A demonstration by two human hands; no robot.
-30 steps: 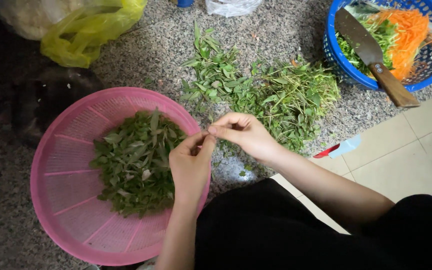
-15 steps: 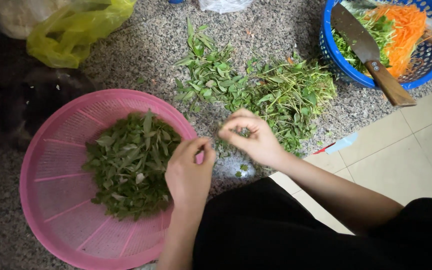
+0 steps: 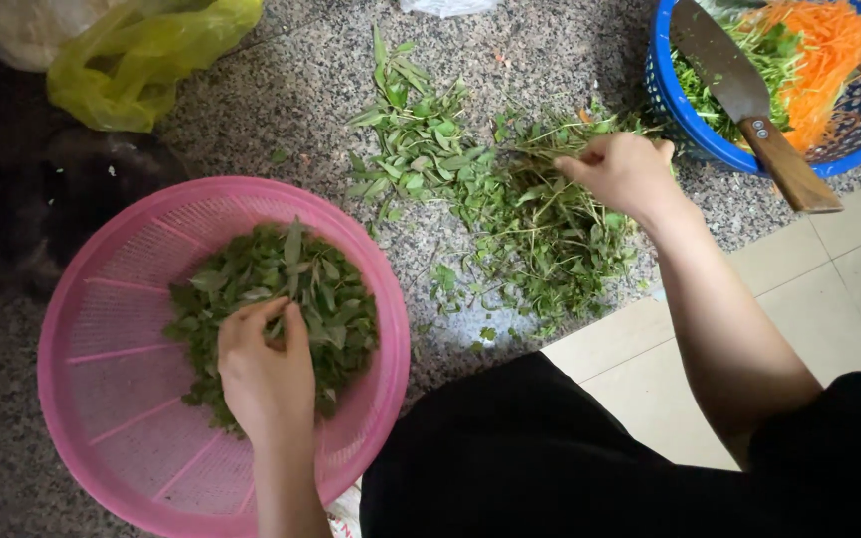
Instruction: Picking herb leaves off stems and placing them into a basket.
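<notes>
My left hand (image 3: 266,369) rests in the pink colander (image 3: 102,399), fingers curled loosely on the picked leaves (image 3: 321,289) heaped at its middle. My right hand (image 3: 625,171) is on the stems (image 3: 550,239) piled mid-floor, fingers pinched narrow on a sprig. Just left lies a looser spray of herbs (image 3: 416,139). At the far right corner sits a blue basket (image 3: 670,105) with a knife (image 3: 749,110) across it; a yellow bag (image 3: 142,60) lies far left.
</notes>
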